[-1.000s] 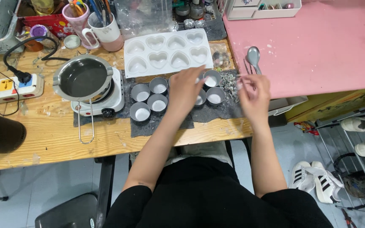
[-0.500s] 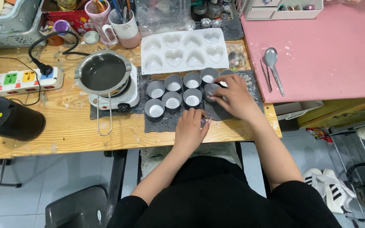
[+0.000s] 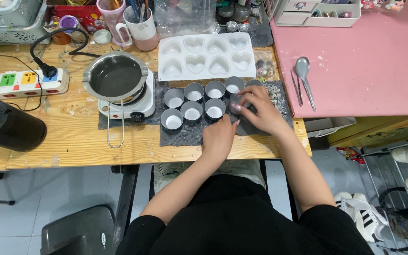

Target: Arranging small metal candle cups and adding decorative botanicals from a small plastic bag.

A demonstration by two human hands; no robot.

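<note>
Two bare hands work at the near edge of a wooden table (image 3: pixel 72 141), above a lap in black clothing and a grey tiled floor. Resting on the dark grey felt mat (image 3: pixel 190 134), the left hand (image 3: pixel 219 137) lies palm down with fingers loosely curled, holding nothing that can be seen. Just right of it, the right hand (image 3: pixel 259 111) closes its fingers around a small round metal cup (image 3: pixel 236 105) at the right end of the mat's cup cluster; the hand hides most of that cup. Seven more metal cups (image 3: pixel 192 112) with white filling stand in two rows on the mat. Left of the mat, a steel pouring pot (image 3: pixel 115 76) sits on a white hot plate (image 3: pixel 127 106). Beyond the mat lies a white heart-shaped mould (image 3: pixel 206 55). Right of the mat, a spoon (image 3: pixel 303 75) rests on a pink tabletop (image 3: pixel 369 61). Far left, a black cylinder (image 3: pixel 8 126) and a power strip (image 3: pixel 22 82); jars and containers along the back edge are cut off.
</note>
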